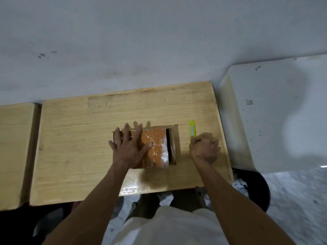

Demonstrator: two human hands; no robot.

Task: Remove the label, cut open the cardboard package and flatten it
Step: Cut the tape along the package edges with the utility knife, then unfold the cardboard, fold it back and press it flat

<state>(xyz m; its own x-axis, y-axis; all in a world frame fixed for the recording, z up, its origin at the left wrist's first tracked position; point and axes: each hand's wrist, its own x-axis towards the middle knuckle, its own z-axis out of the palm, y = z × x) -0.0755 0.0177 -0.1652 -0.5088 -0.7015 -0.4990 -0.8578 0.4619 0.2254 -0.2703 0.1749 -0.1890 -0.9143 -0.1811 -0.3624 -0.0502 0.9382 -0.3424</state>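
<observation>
We work at a wooden desk (pixel 70 138) set against a grey wall (pixel 141 41). The box (pixel 157 147) lies near the desk's middle, its top covered in glossy tape. The flap (pixel 172 145) at its right end stands open, showing a dark gap. Our left hand (pixel 130 147) lies flat on the left part of the box, fingers spread wide, thumb pointing right across the tape. Our right hand (pixel 203 150) rests on the desk just right of the box, closed in a fist around the lower end of the yellow-green cutter (pixel 192 130). The cutter lies along the desk, pointing away from us. A dark bin (pixel 256 188) sits beyond the desk's right corner.
</observation>
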